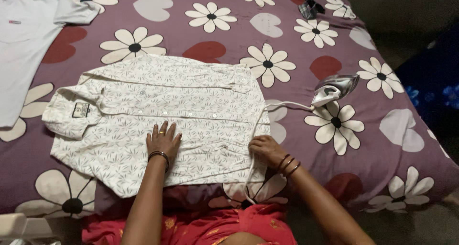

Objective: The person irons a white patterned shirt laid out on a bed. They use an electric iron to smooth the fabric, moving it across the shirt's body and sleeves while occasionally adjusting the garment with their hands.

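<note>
My left hand (pixel 163 139): fingers spread, palm flat on the shirt's lower front.
My right hand (pixel 266 149): fingers curled, pinching the shirt's hem corner.
Shirt (pixel 158 111): white patterned, laid flat on the bedspread (pixel 229 29).
Iron (pixel 333 89): right of the shirt, resting apart, cord (pixel 287 104) trailing to it.
Grey shirt (pixel 24 39): beyond the shirt's collar.

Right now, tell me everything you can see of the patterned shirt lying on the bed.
The shirt is white with a small grey leaf print, seemingly thin woven cloth. It lies flat and buttoned on the flowered bedspread, collar to the left with a dark label inside. The left hand presses flat on it; the right hand rests at its hem. The iron's white cord crosses that edge.
</note>
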